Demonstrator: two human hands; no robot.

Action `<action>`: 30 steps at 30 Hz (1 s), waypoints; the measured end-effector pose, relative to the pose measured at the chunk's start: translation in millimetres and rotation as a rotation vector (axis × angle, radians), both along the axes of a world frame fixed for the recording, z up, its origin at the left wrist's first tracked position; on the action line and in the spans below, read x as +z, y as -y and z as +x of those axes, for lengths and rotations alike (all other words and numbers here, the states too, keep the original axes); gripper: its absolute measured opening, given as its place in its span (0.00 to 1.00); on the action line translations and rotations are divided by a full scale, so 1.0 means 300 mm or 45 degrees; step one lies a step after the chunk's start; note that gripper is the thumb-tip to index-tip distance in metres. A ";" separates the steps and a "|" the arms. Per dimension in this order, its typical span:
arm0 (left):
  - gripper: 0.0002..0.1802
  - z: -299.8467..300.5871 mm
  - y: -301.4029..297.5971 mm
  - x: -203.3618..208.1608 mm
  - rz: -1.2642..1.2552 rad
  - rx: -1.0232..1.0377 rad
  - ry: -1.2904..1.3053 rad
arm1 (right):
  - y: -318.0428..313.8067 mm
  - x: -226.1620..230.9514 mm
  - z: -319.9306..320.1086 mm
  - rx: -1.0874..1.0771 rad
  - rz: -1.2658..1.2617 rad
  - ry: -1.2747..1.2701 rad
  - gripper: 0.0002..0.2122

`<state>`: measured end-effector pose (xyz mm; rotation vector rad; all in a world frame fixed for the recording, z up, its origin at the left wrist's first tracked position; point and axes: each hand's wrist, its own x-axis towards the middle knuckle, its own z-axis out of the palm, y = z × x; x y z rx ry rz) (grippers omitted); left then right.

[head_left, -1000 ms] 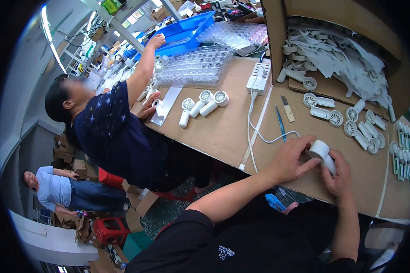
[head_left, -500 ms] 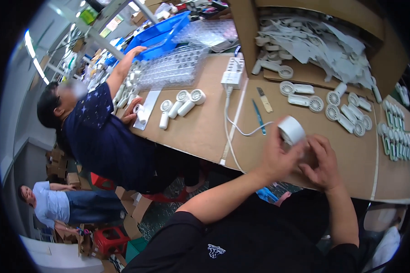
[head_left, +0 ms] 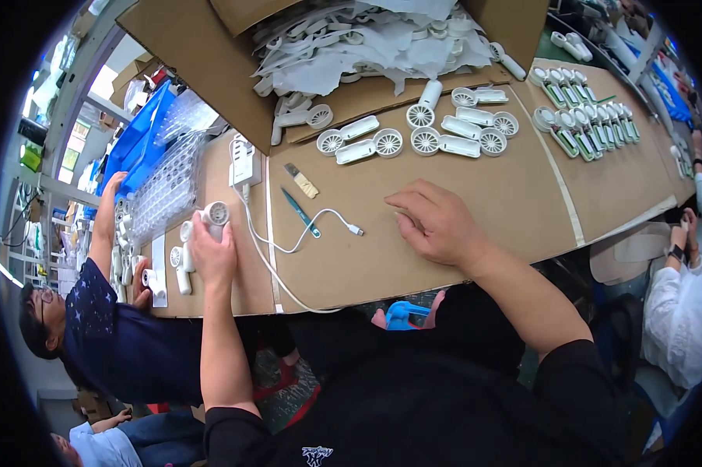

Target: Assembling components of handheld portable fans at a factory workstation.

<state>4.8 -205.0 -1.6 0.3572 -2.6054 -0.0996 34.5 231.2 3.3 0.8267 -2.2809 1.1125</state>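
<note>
My left hand (head_left: pixel 213 255) is closed round a white handheld fan (head_left: pixel 216 213), whose round slotted head sticks up past the fingers. It is at the table's left part, beside other white fans (head_left: pixel 181 261) and the white power strip (head_left: pixel 244 165). My right hand (head_left: pixel 436 222) hovers over or rests on the cardboard tabletop (head_left: pixel 382 268), fingers loosely bent, thumb apart, holding nothing I can see. Between the hands lie a white charging cable (head_left: pixel 332 215), teal tweezers (head_left: pixel 299 210) and a small blade with a wrapped handle (head_left: pixel 302 180).
Several white fan shells (head_left: pixel 359 148) lie before a cardboard box (head_left: pixel 203 70) full of fan parts and white sheets. Rows of fan halves with green parts (head_left: pixel 588 128) are at right. A co-worker (head_left: pixel 110 335) sits at left by bubble wrap (head_left: pixel 164 183) and a blue crate (head_left: pixel 141 136).
My hands have parted. The left has carried the white fan to the left, next to the others; the right stays over the table. The view has turned rightward.
</note>
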 end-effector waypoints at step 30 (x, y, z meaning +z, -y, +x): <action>0.16 0.248 -0.646 0.087 0.810 -1.113 -0.140 | -0.053 -0.015 -0.050 -0.230 -0.047 -0.020 0.18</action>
